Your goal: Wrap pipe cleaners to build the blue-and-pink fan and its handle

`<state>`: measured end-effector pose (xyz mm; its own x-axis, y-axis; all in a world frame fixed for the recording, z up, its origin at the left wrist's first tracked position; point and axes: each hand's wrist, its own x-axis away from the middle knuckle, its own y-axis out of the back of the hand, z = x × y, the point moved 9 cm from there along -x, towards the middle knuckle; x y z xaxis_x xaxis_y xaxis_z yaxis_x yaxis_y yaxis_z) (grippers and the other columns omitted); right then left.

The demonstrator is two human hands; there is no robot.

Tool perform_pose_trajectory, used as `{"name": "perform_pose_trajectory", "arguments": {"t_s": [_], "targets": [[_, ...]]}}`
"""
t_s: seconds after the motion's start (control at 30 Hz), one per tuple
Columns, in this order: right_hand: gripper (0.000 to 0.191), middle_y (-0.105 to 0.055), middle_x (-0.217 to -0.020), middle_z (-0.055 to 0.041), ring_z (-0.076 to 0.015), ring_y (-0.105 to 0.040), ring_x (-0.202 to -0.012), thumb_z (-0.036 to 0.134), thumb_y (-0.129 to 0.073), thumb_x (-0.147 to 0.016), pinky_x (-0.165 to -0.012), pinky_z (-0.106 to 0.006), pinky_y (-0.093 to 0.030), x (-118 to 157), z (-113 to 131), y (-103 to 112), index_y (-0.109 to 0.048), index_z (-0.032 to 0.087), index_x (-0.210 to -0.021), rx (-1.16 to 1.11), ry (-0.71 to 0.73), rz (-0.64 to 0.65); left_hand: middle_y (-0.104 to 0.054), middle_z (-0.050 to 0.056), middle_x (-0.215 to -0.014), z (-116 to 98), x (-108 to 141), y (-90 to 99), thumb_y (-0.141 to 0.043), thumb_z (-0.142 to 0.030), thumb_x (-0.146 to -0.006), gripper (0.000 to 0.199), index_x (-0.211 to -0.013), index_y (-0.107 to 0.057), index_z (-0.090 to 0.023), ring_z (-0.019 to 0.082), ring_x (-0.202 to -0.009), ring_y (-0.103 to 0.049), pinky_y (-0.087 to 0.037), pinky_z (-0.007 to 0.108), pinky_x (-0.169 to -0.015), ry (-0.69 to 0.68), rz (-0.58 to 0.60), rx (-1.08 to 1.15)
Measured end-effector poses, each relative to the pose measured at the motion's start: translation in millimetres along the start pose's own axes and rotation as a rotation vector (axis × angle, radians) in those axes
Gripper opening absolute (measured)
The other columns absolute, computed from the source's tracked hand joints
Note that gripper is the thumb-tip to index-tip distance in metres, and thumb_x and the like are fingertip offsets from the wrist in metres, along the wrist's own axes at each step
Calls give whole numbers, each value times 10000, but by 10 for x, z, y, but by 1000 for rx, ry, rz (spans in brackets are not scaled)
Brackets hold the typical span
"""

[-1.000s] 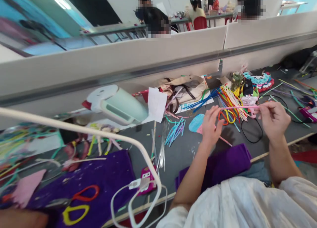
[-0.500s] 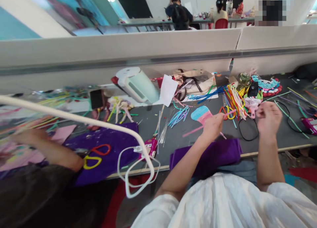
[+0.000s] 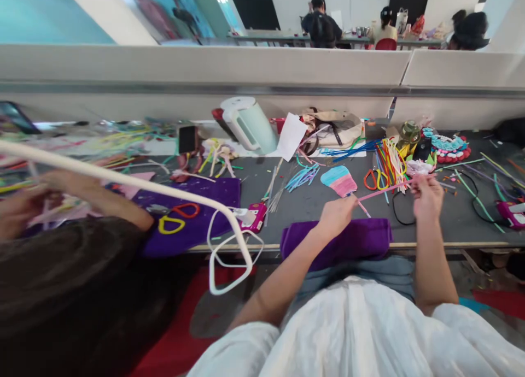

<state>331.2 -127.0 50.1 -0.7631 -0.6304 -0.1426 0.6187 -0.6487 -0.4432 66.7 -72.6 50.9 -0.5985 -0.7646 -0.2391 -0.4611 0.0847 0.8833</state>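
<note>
A pink strip [image 3: 384, 190] is stretched between my hands over the grey table. My left hand [image 3: 338, 215] pinches its left end, where another short pink piece sticks out below the fingers. The fingers of my right hand [image 3: 426, 195] are closed on the right end. Just beyond my left hand lies a flat blue and pink piece [image 3: 339, 181]. A folded purple cloth [image 3: 369, 239] rests at the table edge under my left hand. Orange and yellow scissor handles [image 3: 376, 179] lie between my hands, farther back.
A light green kettle [image 3: 250, 124] stands at the back. Blue and purple stems [image 3: 302, 177] and a pink glue-gun-like device [image 3: 254, 217] lie left of me. A white curved tube [image 3: 156, 187] crosses the left foreground. At far left a co-worker's hands [image 3: 24, 202] are busy with stems.
My right hand has moved left and now grips the strip's right end. The strip is stretched out between both hands. The view has shifted, and the co-worker's hands have come closer together.
</note>
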Motion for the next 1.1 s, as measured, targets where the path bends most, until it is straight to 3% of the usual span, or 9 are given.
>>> {"name": "perform_pose_trajectory", "arguments": {"t_s": [0.13,0.23,0.37,0.43,0.5,0.63,0.77,0.97,1.1], "targets": [[114,-638,-747,-17,-85,-576,-579,285,-682,-750,-491,-206,-478,-453,566,784,-639,187,-710,-196,197,-120,-701,58,-861,792,762,68,-378,-158,-901,239,-943,-606,-216,206,-812,-659,-461,292,-715,201,25,-100],[48,-615,-733,-5,-70,-549,-546,258,-677,-753,-396,-164,-407,-525,684,968,-655,226,-723,-238,196,-98,-672,84,-1003,1204,1160,132,-400,-176,-887,285,-1104,-581,-208,219,-963,-633,-480,341,-841,348,-73,-122],[343,-580,-577,53,-49,-390,-383,200,-726,-699,-319,-138,-268,-303,305,395,-631,290,-1017,-10,-16,118,-517,167,-1347,1159,1115,167,-500,-239,-855,440,-1286,-495,-149,304,-1295,-437,-325,513,-1071,253,-228,-92],[469,-609,-598,66,-33,-348,-341,193,-728,-694,-303,-132,-203,-113,-6,-39,-575,302,-1124,24,-137,300,-586,137,-1278,1098,977,104,-505,-275,-869,371,-1229,-548,-196,317,-1329,-405,-183,599,-1117,223,-245,-44],[292,-597,-600,60,-16,-337,-340,256,-706,-720,-307,-134,-216,62,-345,-353,-622,227,-997,-9,-296,411,-690,106,-1039,1057,848,30,-489,-262,-885,226,-1050,-637,-219,294,-1229,-520,-91,591,-1146,199,-261,45],[275,-660,-791,6,-50,-547,-552,284,-703,-682,-368,-123,-323,256,-833,-590,-641,192,-933,-121,-491,431,-519,131,-1361,1075,692,-31,-515,-176,-840,409,-1246,-549,-212,257,-1310,-451,-268,478,-1132,183,-351,334],[401,-669,-1088,-21,-106,-625,-829,301,-714,-660,-504,-153,-432,360,-1065,-673,-613,245,-1045,-67,-421,487,-141,104,-1583,1206,567,-84,-660,-247,-759,644,-1360,-429,-263,291,-1427,-244,-373,449,-1061,260,-394,624],[252,-641,-717,-20,-141,-567,-674,437,-586,-776,-558,-221,-395,401,-1371,-666,-622,188,-758,829,-168,546,-511,125,-1359,1384,421,-330,-678,-316,-749,445,-1168,-570,-211,243,-1209,-537,-456,368,-958,458,-469,1059],[164,-672,-776,-51,-173,-600,-765,353,-645,-753,-664,-253,-395,475,-1549,-792,-636,194,-713,1292,-31,698,-656,110,-1106,1359,335,-540,-704,-308,-708,381,-1056,-631,-169,217,-997,-635,-506,320,-816,555,-405,1155]]}}
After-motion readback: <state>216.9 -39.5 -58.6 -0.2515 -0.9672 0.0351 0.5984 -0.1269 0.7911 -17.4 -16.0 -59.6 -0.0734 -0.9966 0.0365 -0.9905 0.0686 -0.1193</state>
